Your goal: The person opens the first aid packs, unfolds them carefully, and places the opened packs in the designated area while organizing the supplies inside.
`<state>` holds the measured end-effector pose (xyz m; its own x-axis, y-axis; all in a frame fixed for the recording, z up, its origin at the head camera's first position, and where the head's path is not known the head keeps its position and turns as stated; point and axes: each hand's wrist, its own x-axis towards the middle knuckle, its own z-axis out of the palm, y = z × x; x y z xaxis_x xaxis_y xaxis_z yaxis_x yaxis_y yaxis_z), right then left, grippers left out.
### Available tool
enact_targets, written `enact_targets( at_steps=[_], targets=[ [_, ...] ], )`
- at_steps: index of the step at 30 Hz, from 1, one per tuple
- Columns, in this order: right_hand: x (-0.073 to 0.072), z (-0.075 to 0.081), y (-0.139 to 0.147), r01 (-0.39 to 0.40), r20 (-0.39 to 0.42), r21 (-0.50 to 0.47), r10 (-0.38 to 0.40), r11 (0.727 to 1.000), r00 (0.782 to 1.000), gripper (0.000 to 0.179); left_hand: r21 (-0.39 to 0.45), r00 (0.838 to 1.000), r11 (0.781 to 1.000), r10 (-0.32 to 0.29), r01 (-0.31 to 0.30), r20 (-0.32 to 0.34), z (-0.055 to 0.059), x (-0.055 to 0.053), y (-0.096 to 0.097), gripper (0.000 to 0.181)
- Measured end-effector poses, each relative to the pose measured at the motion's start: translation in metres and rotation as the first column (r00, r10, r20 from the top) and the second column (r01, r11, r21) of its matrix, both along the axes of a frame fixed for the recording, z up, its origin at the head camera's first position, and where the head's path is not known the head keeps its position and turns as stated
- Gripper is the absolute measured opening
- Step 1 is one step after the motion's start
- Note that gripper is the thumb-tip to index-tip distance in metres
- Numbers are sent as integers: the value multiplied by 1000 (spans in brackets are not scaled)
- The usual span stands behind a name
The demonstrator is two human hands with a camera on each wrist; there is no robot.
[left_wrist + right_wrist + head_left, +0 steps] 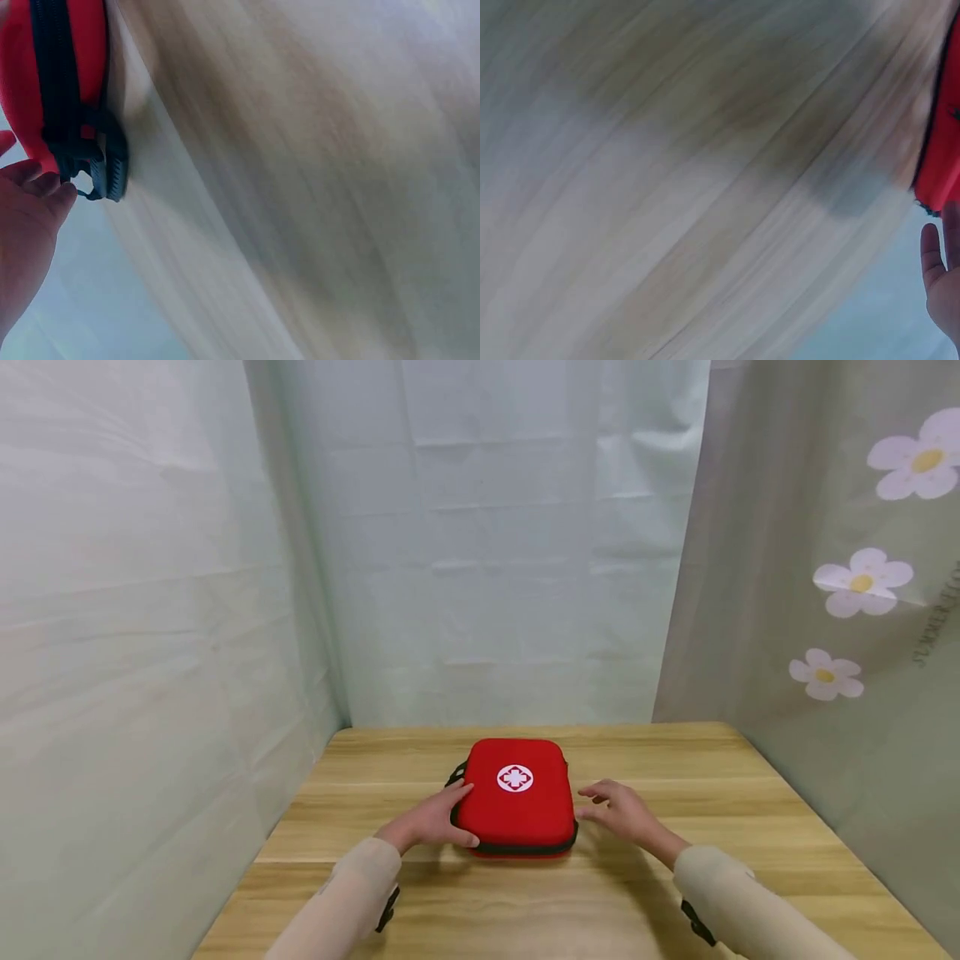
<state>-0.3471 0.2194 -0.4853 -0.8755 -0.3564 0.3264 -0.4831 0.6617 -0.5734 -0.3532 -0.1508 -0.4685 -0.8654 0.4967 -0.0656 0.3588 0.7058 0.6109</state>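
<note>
A red zippered first-aid case (517,810) with a white cross emblem lies flat on the wooden table, its black zipper band along the side. My left hand (435,820) is at the case's left side, fingers spread along the edge and thumb at the near left corner. In the left wrist view, the fingers of that hand (30,217) are beside the black carry handle (105,154). Just off the right side of the case, my right hand (618,812) has its fingers loosely bent with nothing between them. The right wrist view shows its fingertips close to the red case (939,150).
The wooden table (360,760) stretches out around the case. Pale curtain-like sheets (495,568) hang behind it and on both sides. White flowers (862,582) are printed on the right-hand sheet. Both forearms wear light sleeves with black wrist straps.
</note>
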Motion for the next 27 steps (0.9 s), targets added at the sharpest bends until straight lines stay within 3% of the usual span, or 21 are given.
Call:
enact_targets(
  at_steps=[8, 14, 21, 27],
  targets=[
    [0, 10, -29, 75, 71, -17, -74, 997, 995, 70, 63, 998, 996, 56, -56, 10, -8, -6, -5, 115],
    [2, 13, -50, 157, 202, -37, -146, 987, 969, 88, 76, 997, 995, 68, -70, 19, -15, -5, -6, 114],
    [7, 7, -62, 193, 239, 4, -188, 981, 953, 106, 99, 997, 992, 76, -77, 11, -22, -2, -4, 111],
    [10, 2, -67, 179, 261, 12, -176, 984, 949, 115, 97, 995, 990, 96, -97, 20, -25, -3, -2, 106]
  ],
)
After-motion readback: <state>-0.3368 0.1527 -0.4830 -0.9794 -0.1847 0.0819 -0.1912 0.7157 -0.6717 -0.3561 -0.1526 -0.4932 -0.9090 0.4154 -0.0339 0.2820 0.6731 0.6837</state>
